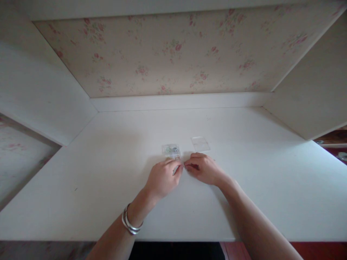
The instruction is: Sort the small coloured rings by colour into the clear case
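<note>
My left hand (164,177) and my right hand (202,168) meet at their fingertips in the middle of the white desk (108,173). The fingers pinch something very small between them; what it is cannot be made out. Just beyond my left fingertips lies a small clear plastic box (170,150) with tiny coloured bits inside. To its right, beyond my right hand, lies a flat clear piece, likely a lid (200,143). A silver bangle (129,224) sits on my left wrist.
The desk sits in an alcove with white side panels (40,94) and a floral-papered back wall (173,54). A low white ledge (176,101) runs along the back. The desk's front edge is close to my body.
</note>
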Tool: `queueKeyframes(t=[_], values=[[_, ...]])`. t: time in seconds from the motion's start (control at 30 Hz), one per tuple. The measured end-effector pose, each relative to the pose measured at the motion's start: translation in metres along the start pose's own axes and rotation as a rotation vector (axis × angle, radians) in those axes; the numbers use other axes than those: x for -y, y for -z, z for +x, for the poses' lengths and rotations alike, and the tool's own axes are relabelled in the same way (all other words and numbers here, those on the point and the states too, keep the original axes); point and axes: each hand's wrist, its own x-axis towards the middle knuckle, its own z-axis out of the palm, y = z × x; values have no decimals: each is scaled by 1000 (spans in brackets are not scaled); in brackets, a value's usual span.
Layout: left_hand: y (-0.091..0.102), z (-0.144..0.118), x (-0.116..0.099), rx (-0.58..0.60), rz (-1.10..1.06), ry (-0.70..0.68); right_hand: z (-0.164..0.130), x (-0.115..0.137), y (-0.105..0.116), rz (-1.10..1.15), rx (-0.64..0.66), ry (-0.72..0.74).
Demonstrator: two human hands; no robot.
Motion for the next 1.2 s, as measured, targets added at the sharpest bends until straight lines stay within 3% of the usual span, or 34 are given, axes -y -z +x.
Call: queueKeyframes(t=[0.1,0.2,0.4,0.6,0.93,1.2], values=[[-4,-2,0,115,46,-20,0,-1,1,41,-22,-11],[-5,-2,1,154,85,-10,-1,-2,2,83,-38,-47],[-5,-2,0,146,144,19,-1,-3,3,166,-109,-89],[-11,-3,-5,142,142,-5,4,2,-3,189,-288,-111],[-20,-1,-6,216,229,-37,14,2,-20,-14,-225,-32],[-20,-1,-6,171,164,-19,10,3,-8,96,-360,-156]])
